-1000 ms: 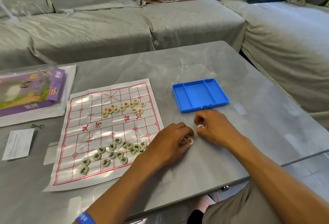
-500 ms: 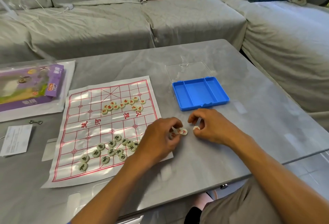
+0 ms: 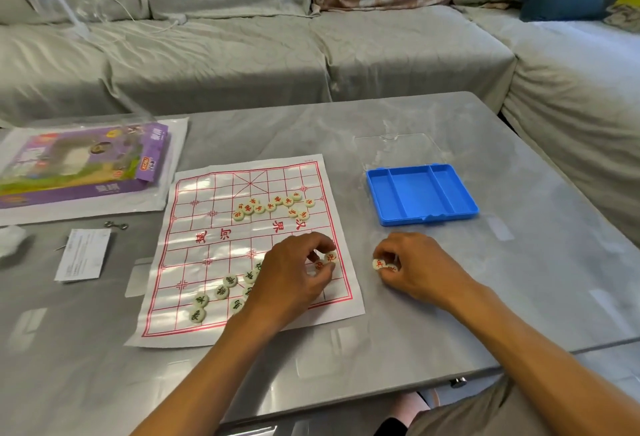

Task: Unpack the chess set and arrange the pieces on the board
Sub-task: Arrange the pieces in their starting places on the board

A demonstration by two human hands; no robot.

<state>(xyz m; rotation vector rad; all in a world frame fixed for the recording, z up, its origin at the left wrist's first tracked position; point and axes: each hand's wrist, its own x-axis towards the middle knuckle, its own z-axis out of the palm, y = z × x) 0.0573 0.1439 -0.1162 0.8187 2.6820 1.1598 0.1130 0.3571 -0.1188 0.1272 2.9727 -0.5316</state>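
Left hand [image 3: 294, 272] moved from worktop [image 3: 519, 279] onto paper xiangqi board [image 3: 214, 252], fingers pinching red-marked pieces [image 3: 329, 257]. Right hand [image 3: 412, 265] stays beside board, pinching red pieces [image 3: 379, 264]. Blue tray [image 3: 420, 194] emptied; pieces clustered, unarranged.

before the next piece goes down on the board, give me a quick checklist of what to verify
1. Left hand grips red-marked pieces over the paper board's near right corner: ok.
2. Right hand grips its own pieces above the table, off the board: ok.
3. Board lies flat: ok, though fold creases show.
4. Red pieces sit on their starting points: not ok, clustered loosely at the far half.
5. Green pieces in position: not ok, scattered in the near half, some hidden under the left hand.
6. Blue tray emptied: ok.
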